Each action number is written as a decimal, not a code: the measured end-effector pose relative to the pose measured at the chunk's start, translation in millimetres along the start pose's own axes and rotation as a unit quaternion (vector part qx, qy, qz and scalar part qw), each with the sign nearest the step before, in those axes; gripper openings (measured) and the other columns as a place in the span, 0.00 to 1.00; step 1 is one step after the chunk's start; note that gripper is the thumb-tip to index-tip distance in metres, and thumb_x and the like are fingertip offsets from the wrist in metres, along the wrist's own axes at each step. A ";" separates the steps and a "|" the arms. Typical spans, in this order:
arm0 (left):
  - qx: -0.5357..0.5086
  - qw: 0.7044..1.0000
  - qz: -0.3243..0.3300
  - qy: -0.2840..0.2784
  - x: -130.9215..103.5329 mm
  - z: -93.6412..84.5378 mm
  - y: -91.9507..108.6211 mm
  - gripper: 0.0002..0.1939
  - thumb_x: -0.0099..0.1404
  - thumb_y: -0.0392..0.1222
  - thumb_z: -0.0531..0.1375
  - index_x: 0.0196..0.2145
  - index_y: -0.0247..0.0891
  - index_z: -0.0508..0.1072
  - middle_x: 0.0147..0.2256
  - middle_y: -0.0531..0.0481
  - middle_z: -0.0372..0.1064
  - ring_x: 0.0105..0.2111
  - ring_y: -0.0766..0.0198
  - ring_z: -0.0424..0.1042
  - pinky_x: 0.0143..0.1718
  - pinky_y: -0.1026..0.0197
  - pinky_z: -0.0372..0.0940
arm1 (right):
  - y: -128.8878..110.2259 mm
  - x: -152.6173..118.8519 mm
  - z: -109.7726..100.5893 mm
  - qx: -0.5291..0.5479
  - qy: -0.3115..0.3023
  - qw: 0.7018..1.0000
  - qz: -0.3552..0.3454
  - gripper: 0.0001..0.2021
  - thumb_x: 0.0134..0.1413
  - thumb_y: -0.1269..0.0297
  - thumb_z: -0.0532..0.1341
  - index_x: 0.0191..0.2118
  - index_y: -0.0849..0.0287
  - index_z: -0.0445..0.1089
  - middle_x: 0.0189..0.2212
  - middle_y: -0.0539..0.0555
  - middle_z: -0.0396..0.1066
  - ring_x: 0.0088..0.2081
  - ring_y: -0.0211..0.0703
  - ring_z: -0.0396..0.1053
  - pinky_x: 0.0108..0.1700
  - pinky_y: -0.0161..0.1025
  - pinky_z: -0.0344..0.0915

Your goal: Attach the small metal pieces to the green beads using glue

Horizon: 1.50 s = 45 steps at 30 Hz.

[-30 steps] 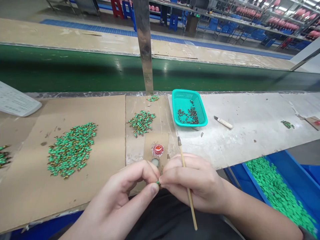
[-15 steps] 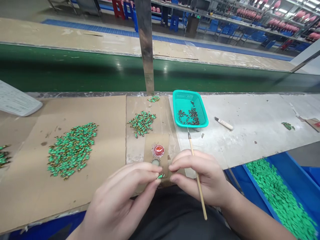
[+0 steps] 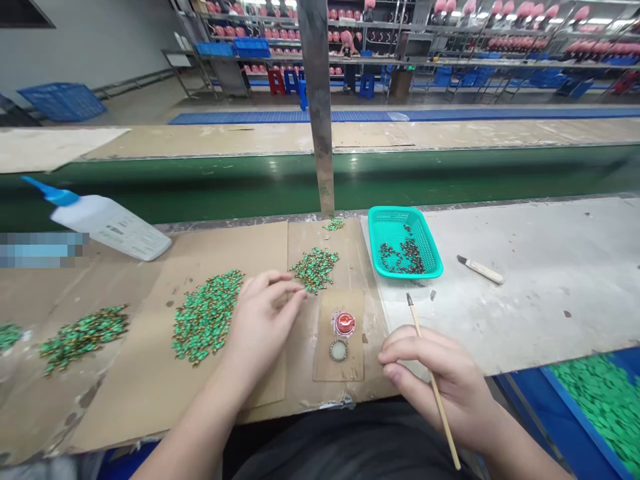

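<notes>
Left hand [image 3: 264, 313] is reaching by the green pile [image 3: 316, 269], 11 o'clock from the red dish [image 3: 345, 323], fingers curling, can't tell if gripping; right hand [image 3: 440, 373] is gripping a brush [image 3: 438, 399]. Any pickup's calling for light pinching imo.

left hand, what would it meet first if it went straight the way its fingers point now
Most likely the pile of small green pieces right by the left hand's fingertips, though one view leaves their height above it unclear.
</notes>
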<state>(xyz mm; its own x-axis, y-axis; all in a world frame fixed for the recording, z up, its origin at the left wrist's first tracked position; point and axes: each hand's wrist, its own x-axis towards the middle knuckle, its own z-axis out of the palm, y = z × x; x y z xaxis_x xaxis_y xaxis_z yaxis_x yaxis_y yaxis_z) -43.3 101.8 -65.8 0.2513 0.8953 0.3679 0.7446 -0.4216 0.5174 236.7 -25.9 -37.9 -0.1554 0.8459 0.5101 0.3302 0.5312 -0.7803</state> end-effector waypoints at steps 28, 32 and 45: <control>0.239 0.931 0.040 -0.274 52.1 -82.1 -106.7 0.12 0.82 0.52 0.70 0.47 0.41 0.84 0.50 0.45 0.85 0.51 0.51 0.84 0.58 0.43 0.80 | 24.7 -17.6 -13.5 0.017 0.063 0.991 0.117 0.26 0.88 0.44 0.56 0.44 0.51 0.86 0.36 0.56 0.77 0.39 0.50 0.77 0.41 0.42 0.80; 0.217 0.941 0.061 -0.250 55.9 -80.1 -112.8 0.14 0.81 0.51 0.66 0.39 0.42 0.83 0.45 0.43 0.85 0.48 0.48 0.83 0.57 0.42 0.78 | 24.3 -11.7 -11.9 0.021 0.063 0.991 0.114 0.25 0.89 0.46 0.56 0.44 0.51 0.86 0.36 0.54 0.77 0.39 0.47 0.77 0.42 0.39 0.79; 0.203 0.939 0.030 -0.277 62.0 -86.3 -119.1 0.15 0.80 0.56 0.70 0.48 0.42 0.87 0.50 0.44 0.88 0.53 0.48 0.85 0.62 0.40 0.77 | 27.2 -10.3 -14.4 -0.023 0.063 0.988 0.142 0.21 0.84 0.45 0.64 0.41 0.51 0.87 0.35 0.55 0.81 0.37 0.48 0.81 0.40 0.40 0.82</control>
<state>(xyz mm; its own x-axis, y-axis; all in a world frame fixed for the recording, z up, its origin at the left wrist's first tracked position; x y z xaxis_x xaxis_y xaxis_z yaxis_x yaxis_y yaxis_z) -169.8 195.1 -37.9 0.4991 0.8567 -0.1301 0.8651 -0.4841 0.1312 260.7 -20.8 -59.2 0.0666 0.9464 0.3162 0.3856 0.2678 -0.8829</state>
